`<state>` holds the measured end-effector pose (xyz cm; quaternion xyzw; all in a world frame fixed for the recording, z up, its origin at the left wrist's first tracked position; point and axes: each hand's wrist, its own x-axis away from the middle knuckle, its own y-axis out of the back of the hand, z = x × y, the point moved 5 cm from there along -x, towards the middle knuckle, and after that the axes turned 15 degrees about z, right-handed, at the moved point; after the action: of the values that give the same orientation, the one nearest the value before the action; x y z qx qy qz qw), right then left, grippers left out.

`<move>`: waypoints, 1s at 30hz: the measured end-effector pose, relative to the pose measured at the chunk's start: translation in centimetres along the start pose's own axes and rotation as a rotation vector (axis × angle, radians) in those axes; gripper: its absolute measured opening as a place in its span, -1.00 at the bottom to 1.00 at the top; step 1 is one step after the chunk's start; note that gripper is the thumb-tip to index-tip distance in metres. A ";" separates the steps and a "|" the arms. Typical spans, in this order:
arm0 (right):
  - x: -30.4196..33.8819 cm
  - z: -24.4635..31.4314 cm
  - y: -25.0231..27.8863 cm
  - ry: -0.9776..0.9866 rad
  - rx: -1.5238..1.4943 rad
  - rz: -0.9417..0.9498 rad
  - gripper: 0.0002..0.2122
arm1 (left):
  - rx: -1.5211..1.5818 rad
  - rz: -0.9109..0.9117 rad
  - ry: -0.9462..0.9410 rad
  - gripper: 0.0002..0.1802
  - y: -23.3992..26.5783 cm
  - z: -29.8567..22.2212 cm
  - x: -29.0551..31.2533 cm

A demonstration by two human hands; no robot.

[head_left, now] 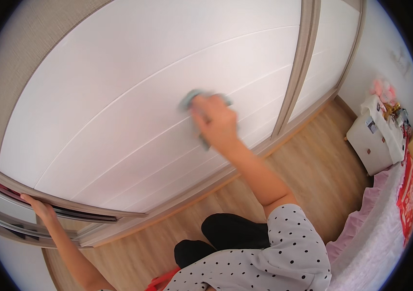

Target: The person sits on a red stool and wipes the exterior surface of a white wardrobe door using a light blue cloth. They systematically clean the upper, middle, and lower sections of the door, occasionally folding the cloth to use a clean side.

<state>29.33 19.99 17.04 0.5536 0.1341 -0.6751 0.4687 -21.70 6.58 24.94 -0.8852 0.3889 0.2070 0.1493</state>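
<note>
My right hand is closed round a grey-green cleaning cloth, pressed to the white ridged panel of a sliding wardrobe door. Motion blurs the cloth and the fingers, and the palm hides part of the cloth. At lower left, my left hand rests on the door's wood-tone edge frame, its fingers stretched out along it. Beside that edge is a narrow opening with dark red material inside.
A second white door panel stands to the right. Beyond the wood floor are a white bedside cabinet with items on top and a bed with a pink frilled cover. My dark-clothed knees are below the door.
</note>
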 end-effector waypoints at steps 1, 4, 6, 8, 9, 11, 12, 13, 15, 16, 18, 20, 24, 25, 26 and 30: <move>-0.3 -1.9 1.0 -0.046 -0.011 -0.102 -0.89 | -0.009 -0.006 -0.013 -0.14 -0.4 -0.2 0.3; -0.2 -4.5 2.4 -0.343 -0.101 -0.343 -0.88 | -0.029 -0.059 -0.002 -0.14 -0.9 -0.2 0.7; 0.0 -0.8 0.7 -0.170 -0.059 -0.098 -0.87 | -0.019 -0.071 0.034 -0.15 -1.1 0.1 0.9; 0.0 0.9 -0.7 -0.020 0.026 0.029 -0.88 | 0.005 -0.060 0.061 -0.15 -0.7 -0.1 0.7; -0.2 -0.3 0.1 -0.099 -0.012 -0.026 -0.89 | 0.003 -0.046 0.057 -0.15 -0.8 0.0 0.7; -0.9 -3.5 1.8 -0.248 -0.108 -0.136 -0.91 | -0.010 -0.035 0.037 -0.15 0.0 -0.3 0.9; -1.2 -5.5 2.7 -0.494 -0.252 -0.190 -0.92 | -0.032 -0.050 0.030 -0.15 -0.1 -0.6 1.2; -1.1 -6.9 3.4 -0.741 -0.384 -0.245 -0.91 | -0.046 -0.059 0.027 -0.15 -1.2 -0.8 1.5; -1.7 -3.9 1.8 -0.518 -0.217 -0.297 -0.88 | -0.055 -0.051 0.026 -0.14 -1.4 -0.7 1.5; -2.2 -0.9 0.5 -0.250 -0.125 -0.228 -0.86 | -0.044 -0.032 0.023 -0.14 -1.3 -0.4 1.0; -2.1 5.3 -3.2 0.089 -0.079 0.093 -0.77 | -0.018 -0.003 0.057 -0.15 -0.4 0.5 0.2; -2.6 6.1 -3.2 0.086 -0.096 0.140 -0.79 | 0.000 0.063 0.028 -0.15 0.8 0.8 -0.5; -4.4 0.2 1.7 -0.369 -0.197 -0.111 -0.78 | 0.002 0.063 0.005 -0.15 0.9 0.7 0.1; -5.0 -2.7 3.5 -0.439 -0.197 -0.245 -0.80 | -0.005 0.055 -0.001 -0.15 0.7 0.3 0.0; -5.6 -4.3 5.1 -0.559 -0.288 -0.317 -0.84 | -0.001 0.039 0.003 -0.15 0.9 0.2 0.0; -7.1 0.6 2.9 -0.079 0.014 -0.358 -0.89 | 0.037 0.042 0.043 -0.14 -0.3 0.7 -0.2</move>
<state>30.84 21.49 24.46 0.4970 0.2071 -0.7701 0.3421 -21.84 7.22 24.44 -0.8782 0.4144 0.1838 0.1526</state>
